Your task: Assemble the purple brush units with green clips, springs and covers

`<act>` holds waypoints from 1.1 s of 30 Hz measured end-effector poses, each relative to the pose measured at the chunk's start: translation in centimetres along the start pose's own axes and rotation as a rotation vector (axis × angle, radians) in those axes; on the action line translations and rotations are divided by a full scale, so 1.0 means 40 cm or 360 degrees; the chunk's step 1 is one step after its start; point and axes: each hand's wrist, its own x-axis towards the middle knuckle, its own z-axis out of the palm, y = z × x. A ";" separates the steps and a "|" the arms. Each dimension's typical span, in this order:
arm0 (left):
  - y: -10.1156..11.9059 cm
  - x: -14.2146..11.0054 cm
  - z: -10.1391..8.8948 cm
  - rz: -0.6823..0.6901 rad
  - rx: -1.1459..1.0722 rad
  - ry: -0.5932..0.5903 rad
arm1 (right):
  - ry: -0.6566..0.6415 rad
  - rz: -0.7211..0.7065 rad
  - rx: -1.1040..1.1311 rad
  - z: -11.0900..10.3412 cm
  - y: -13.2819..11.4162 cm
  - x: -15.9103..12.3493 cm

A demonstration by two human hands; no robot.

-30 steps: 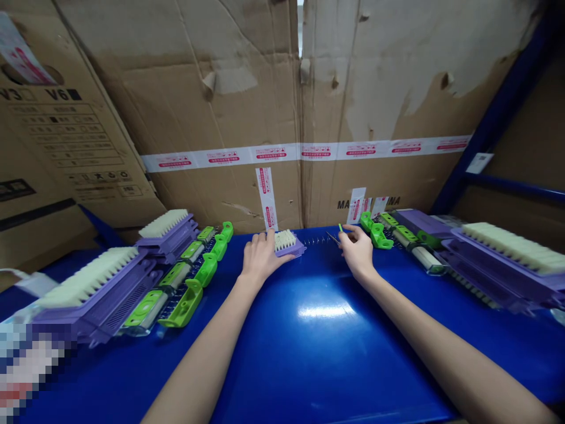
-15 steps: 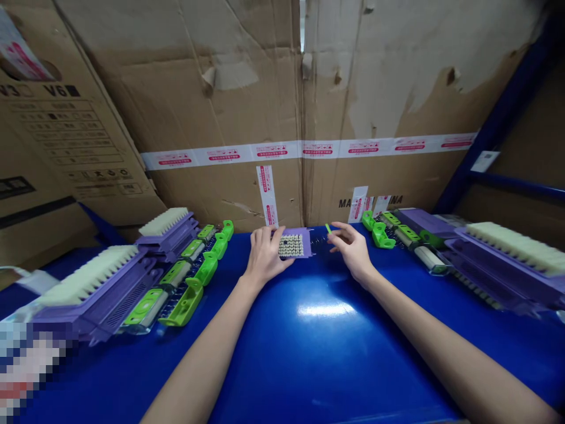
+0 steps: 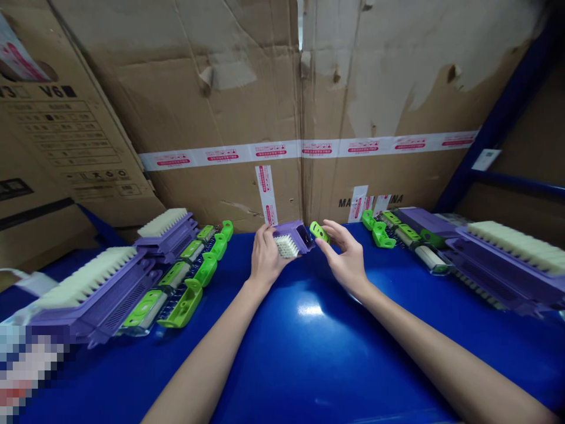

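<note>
My left hand [image 3: 265, 257] grips a small purple brush block [image 3: 293, 237] with white bristles, lifted off the blue table [image 3: 309, 347] and tilted so its open end faces right. My right hand [image 3: 346, 254] pinches a small green plastic piece [image 3: 318, 231] right beside that open end, almost touching it. Both hands are near the far edge of the table, close to the cardboard wall.
Rows of purple brush blocks [image 3: 95, 282] and green-and-white parts [image 3: 188, 274] lie on the left. More purple brush blocks [image 3: 507, 253] and green parts [image 3: 382, 231] lie on the right. Big cardboard boxes [image 3: 247, 106] stand behind; a blue rack post [image 3: 489, 123] rises on the right.
My left hand lifted the purple brush block off the table and turned it. My right hand moved left with the green piece up to the block's open end.
</note>
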 end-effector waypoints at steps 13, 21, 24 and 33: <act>0.086 -0.008 -0.017 -0.0060 -0.0036 -0.0183 | 0.0005 -0.0213 -0.0190 -0.001 0.002 -0.002; 0.094 -0.012 -0.007 -0.0328 -0.0192 -0.0089 | -0.0019 -0.0742 -0.0486 -0.001 -0.028 -0.006; 0.092 -0.013 0.001 -0.0345 -0.0278 -0.0081 | -0.0041 -0.0826 -0.0515 -0.002 -0.026 -0.003; 0.091 -0.014 -0.012 -0.0146 -0.0363 -0.0272 | -0.0219 -0.0990 -0.0572 -0.023 -0.020 0.004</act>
